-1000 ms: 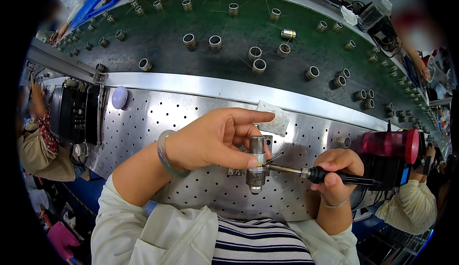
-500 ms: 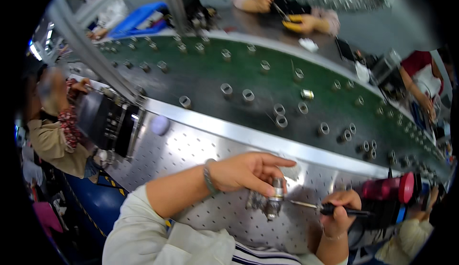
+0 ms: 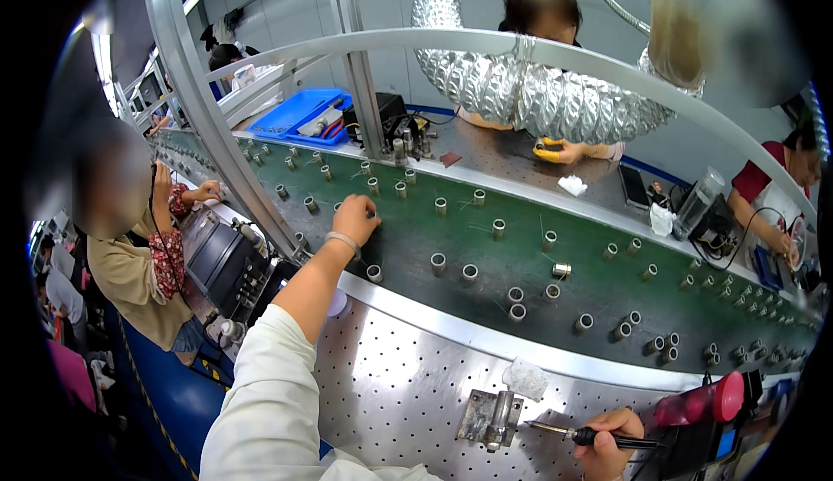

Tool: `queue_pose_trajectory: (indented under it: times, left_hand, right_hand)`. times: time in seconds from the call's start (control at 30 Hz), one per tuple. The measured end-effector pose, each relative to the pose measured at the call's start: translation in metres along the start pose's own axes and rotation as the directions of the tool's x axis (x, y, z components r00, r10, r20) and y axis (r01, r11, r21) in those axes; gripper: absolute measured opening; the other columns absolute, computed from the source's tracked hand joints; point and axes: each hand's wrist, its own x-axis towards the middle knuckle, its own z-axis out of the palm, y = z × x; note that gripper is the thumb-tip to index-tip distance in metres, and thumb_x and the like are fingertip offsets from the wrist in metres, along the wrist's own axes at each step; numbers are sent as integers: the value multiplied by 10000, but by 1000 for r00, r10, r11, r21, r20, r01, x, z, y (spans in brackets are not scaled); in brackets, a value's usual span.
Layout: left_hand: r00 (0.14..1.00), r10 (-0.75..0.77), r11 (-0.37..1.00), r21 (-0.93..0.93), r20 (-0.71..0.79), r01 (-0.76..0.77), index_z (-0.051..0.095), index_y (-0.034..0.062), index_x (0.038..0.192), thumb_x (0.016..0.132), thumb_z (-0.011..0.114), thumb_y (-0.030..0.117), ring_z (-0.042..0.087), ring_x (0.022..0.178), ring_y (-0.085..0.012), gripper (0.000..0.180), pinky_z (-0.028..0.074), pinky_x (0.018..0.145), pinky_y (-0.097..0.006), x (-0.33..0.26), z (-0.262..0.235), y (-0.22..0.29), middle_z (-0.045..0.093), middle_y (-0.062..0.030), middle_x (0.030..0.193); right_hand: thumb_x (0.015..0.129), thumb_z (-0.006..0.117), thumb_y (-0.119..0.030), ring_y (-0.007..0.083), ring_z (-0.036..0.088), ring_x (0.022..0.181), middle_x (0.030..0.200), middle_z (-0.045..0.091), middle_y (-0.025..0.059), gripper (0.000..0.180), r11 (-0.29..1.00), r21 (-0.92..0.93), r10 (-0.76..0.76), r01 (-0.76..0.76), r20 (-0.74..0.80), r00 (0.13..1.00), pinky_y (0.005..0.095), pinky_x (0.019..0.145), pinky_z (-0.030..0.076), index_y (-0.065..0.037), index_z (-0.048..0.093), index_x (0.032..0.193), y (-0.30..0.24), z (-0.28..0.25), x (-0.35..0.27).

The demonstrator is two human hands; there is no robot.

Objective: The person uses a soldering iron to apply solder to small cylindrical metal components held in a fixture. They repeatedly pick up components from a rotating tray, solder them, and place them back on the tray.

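My left hand [image 3: 356,218] reaches far forward onto the green conveyor belt [image 3: 486,260]. Its fingers are curled on a small metal cylinder [image 3: 372,215] standing there. My right hand [image 3: 607,445] stays at the near edge of the perforated steel table [image 3: 390,377], gripping a black-handled soldering iron [image 3: 599,437]. The iron's thin tip points left toward a small metal fixture [image 3: 492,417]. The fixture stands alone, and neither hand touches it. A white pad [image 3: 525,379] lies just beyond it.
Several metal cylinders [image 3: 468,271] stand along the belt. A slanted aluminium post [image 3: 217,134] rises left of my arm. A red tool stand [image 3: 703,401] sits at the right. A blue tray [image 3: 304,115], a foil duct [image 3: 538,91] and seated co-workers [image 3: 139,264] surround the line.
My left hand has let go of the part on the fixture and stretched out to the belt. The view has tilted up. My right hand still holds the iron.
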Motion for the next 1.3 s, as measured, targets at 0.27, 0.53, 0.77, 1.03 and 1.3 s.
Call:
queue_pose_trajectory:
  times: [0.27,0.53,0.77,1.03,1.3]
  left_hand:
    - [804,540,796,-463,250,-390,602,76,1109,689,705,94,550,926,-234,433,489,751,-309,-25,1,81,531,-108,1091]
    - [847,321,589,-790,424,173,652,-3,1035,759,711,98,584,795,-95,300,470,729,-232,-78,46,158,639,-59,906]
    - [355,541,374,-597,762,710,632,-21,1063,804,667,69,600,730,-105,276,520,646,-233,-164,90,187,651,-78,941]
    - [110,705,371,-496,701,785,609,-22,1086,785,690,76,572,731,-75,326,486,608,-212,-186,145,182,642,-42,898]
    - [379,663,210,-646,646,733,572,-24,1139,677,726,-30,554,1020,-215,487,469,850,-313,-200,168,179,590,-123,1061]
  right_hand:
    - [774,690,-225,138,510,404,577,553,127,316,1000,0,5,-5,-161,987,216,376,420,0,469,757,39,-26,8]
    - [758,716,-158,159,569,447,680,596,148,265,998,61,33,-23,-178,983,227,400,461,17,518,775,60,-74,18]
    - [800,675,-126,135,563,467,642,583,122,220,993,103,-46,54,-79,996,210,443,458,39,531,812,137,-106,23]
    - [802,656,-119,126,558,460,628,582,122,201,996,84,-4,10,-81,997,204,436,448,38,532,802,165,-118,18]
    - [773,686,-104,133,552,450,623,577,118,211,996,80,29,-25,-51,998,208,437,445,43,536,794,189,-128,19]
